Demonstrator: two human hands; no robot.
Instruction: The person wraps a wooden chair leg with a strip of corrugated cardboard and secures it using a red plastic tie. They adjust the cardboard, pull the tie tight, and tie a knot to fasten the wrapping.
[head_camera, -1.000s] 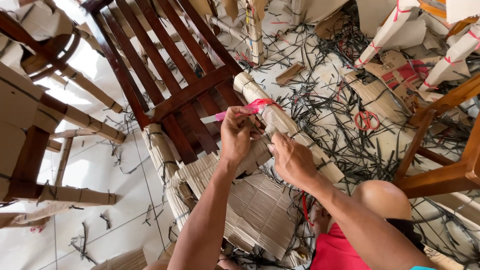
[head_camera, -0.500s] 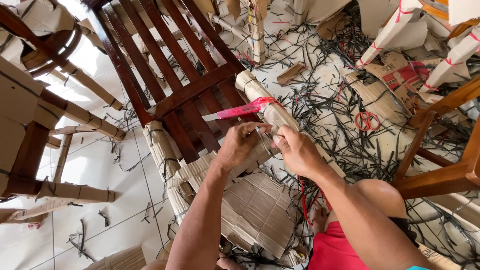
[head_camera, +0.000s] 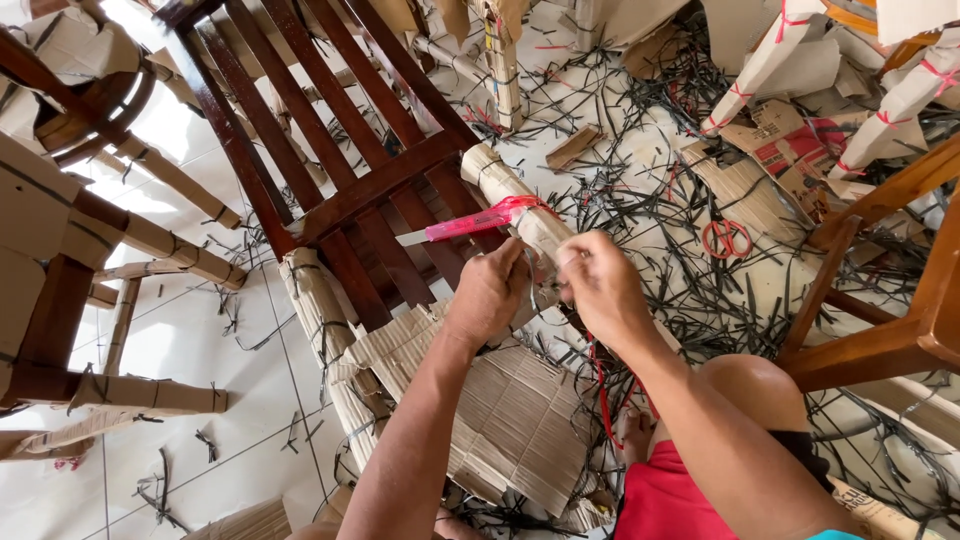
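Observation:
A dark wooden chair (head_camera: 330, 170) lies in front of me, its legs and seat wrapped in corrugated cardboard (head_camera: 500, 420). My left hand (head_camera: 487, 292) and my right hand (head_camera: 600, 285) meet on one cardboard-wrapped leg (head_camera: 505, 185), fingers pinched on a pink plastic strap (head_camera: 470, 222) that runs around the leg. A loose end of the strap sticks out to the left over the chair slats. A red strand (head_camera: 603, 395) hangs down below my right hand.
Black strap offcuts (head_camera: 650, 200) litter the white tiled floor. Red-handled scissors (head_camera: 727, 238) lie to the right. Other wrapped chair legs (head_camera: 160, 395) stand at left, a bare wooden chair frame (head_camera: 890, 320) at right, more wrapped pieces (head_camera: 780, 50) at top right.
Both hands have drawn together on the wrapped leg. The right hand moved up and left to the strap, and the pink strap end has shifted slightly to the left.

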